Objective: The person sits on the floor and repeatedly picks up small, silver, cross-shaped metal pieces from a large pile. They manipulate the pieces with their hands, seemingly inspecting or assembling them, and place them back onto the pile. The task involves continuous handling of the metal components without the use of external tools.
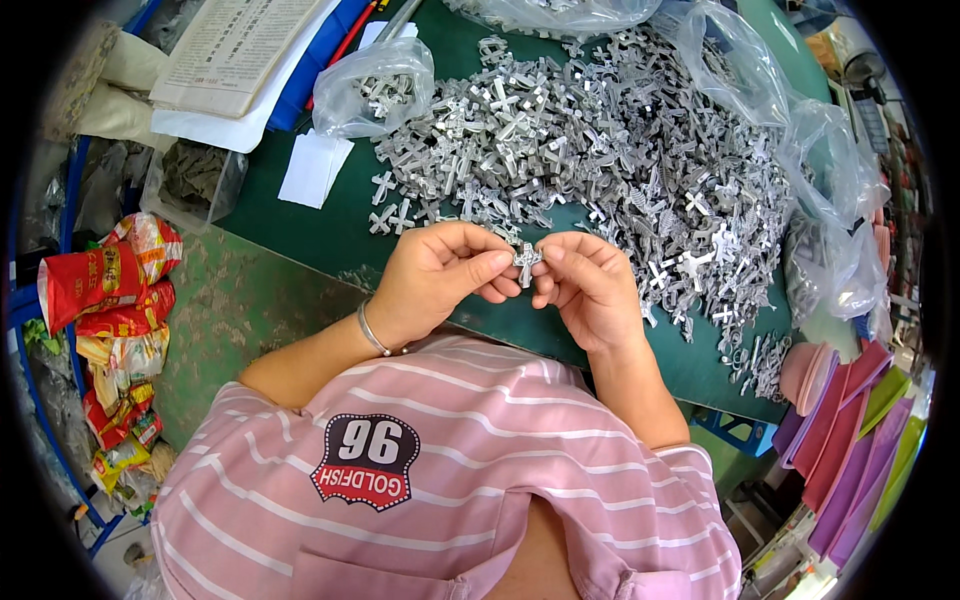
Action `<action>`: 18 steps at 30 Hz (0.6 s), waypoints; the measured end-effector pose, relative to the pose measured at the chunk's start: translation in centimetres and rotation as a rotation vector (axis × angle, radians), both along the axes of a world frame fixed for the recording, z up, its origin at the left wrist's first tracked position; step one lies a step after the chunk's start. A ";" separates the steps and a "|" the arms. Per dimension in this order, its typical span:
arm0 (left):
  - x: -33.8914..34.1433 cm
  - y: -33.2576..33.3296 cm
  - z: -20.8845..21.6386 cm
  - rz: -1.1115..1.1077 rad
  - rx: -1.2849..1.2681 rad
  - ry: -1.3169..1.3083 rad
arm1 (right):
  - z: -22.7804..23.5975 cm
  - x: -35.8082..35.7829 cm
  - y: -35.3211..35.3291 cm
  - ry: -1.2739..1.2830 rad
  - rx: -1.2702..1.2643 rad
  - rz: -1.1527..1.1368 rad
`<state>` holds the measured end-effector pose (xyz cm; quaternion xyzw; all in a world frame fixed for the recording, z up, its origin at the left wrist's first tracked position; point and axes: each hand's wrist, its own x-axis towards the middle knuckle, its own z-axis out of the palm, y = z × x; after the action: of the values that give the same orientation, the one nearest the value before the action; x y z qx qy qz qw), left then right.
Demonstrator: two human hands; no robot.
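Observation:
Between my two hands, close to the table's near edge, is a small silver metal cross (527, 262). My left hand (437, 272) pinches one side of it between thumb and fingers, and my right hand (592, 285) pinches the other side. The fingertips cover the ends of its arms. Just beyond my hands spreads a large heap of loose grey metal crosses (590, 140) on the dark green table (300, 235). A few single crosses (392, 215) lie apart at the heap's left edge.
A clear plastic bag (375, 88) of metal pieces and white paper slips (315, 170) lie left of the heap. Clear bags (830, 170) lie along its right. A plastic tub (195, 185) stands at the table's left corner. Coloured plastic bins (850, 430) are at the right.

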<state>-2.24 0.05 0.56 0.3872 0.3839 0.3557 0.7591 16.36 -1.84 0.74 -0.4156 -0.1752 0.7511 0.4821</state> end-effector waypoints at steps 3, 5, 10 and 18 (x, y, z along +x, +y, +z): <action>0.3 -0.1 -0.3 0.028 0.055 0.023 | 0.2 -0.6 -0.4 -0.214 0.133 -0.022; 0.4 0.2 0.2 0.047 -0.107 -0.023 | 1.4 -1.2 -1.0 -0.412 0.317 0.072; -1.4 1.0 0.3 -0.067 -0.536 -0.280 | 0.0 -0.8 0.5 -0.971 0.697 -0.033; -1.7 0.7 -0.1 0.001 -0.394 -0.151 | -1.7 -1.5 1.0 -1.347 0.892 0.147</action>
<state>-3.97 0.71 0.50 0.2033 0.3881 0.3024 0.8465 14.88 -0.80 -1.01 -0.5348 -0.7376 0.2290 0.3430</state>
